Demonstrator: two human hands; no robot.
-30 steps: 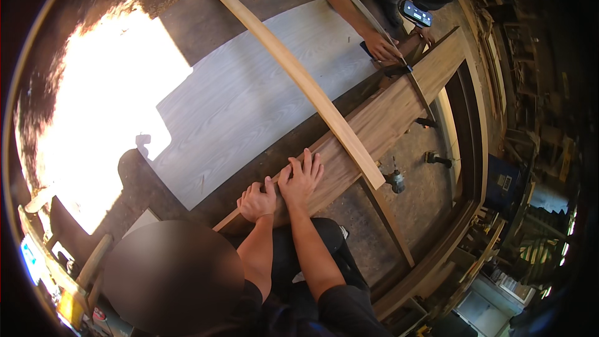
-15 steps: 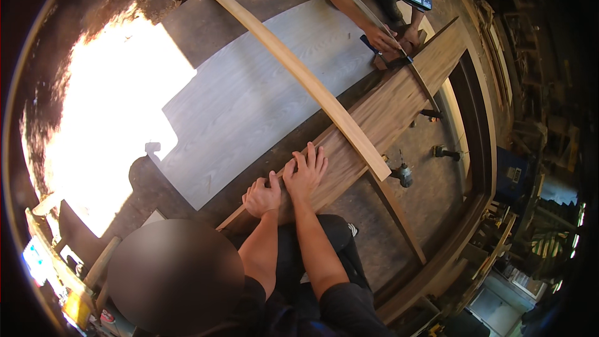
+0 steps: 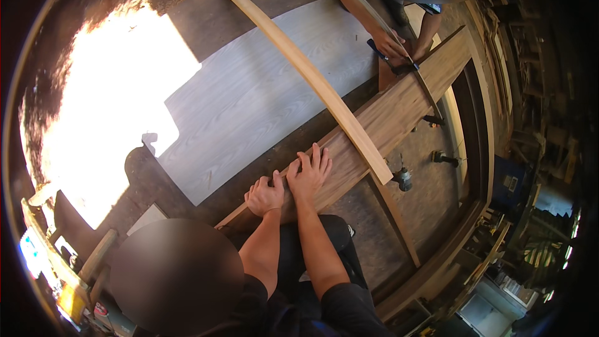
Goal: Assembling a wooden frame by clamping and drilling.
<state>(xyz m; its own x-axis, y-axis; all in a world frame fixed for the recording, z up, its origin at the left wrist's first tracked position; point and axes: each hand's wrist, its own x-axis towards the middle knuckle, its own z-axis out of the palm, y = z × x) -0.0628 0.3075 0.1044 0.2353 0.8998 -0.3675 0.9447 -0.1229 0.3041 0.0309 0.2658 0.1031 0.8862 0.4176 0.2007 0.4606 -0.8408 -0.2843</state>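
A long brown wooden plank [image 3: 399,109] runs from beside my knees toward the far right. My left hand [image 3: 264,195] is closed over its left edge near the close end. Just ahead of it, my right hand [image 3: 309,171] lies on the plank with fingers spread. A pale, narrow wooden strip [image 3: 299,62] crosses over the plank beyond my hands. Farther along, a bar clamp [image 3: 426,87] spans the plank, and a co-worker's hand [image 3: 392,45] is at it. The undersides of the plank and my left fingertips are hidden.
A grey wood-grain sheet [image 3: 262,100] lies left of the plank. Two power drills, one close [image 3: 403,179] and one farther [image 3: 444,158], rest inside a dark wooden frame [image 3: 480,131] on the right. A brown crosspiece [image 3: 396,221] joins the plank to the frame. Bright sunlight covers the left ground.
The co-worker's head has lowered and shifted right, and one of their hands has moved near the clamp. My hands keep their places on the plank while the view shifts slightly.
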